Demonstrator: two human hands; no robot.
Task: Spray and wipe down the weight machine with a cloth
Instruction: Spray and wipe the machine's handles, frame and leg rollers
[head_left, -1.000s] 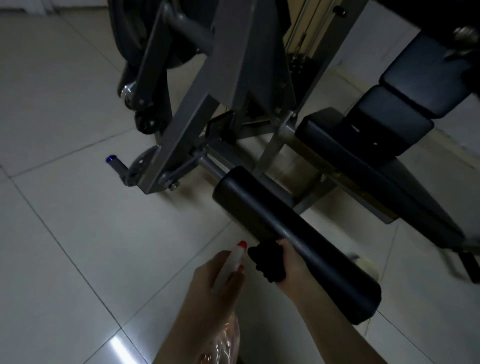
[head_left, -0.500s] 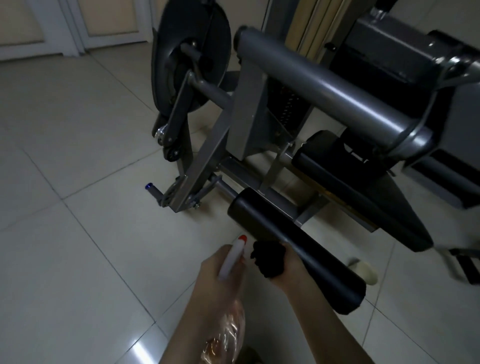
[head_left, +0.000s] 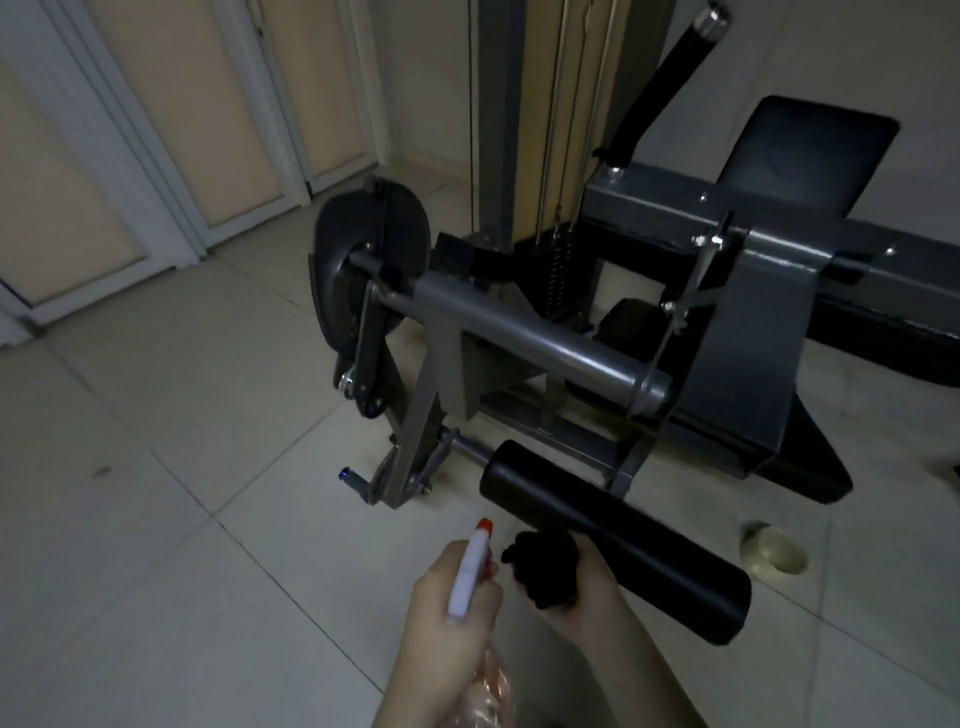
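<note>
Head view. Holds bottle in left grip, red nozzle pointing ahead. Clutches balled black cloth in right grip, set against near side of roller, just right of left grip. Shows both grips and roller as one second ago; differs only in raised viewpoint, now taking in upper machine, ahead of and well above both grips. Suggests roller wipe paused, next surface being chosen; likely calls for spray on grey bar before cloth.
</note>
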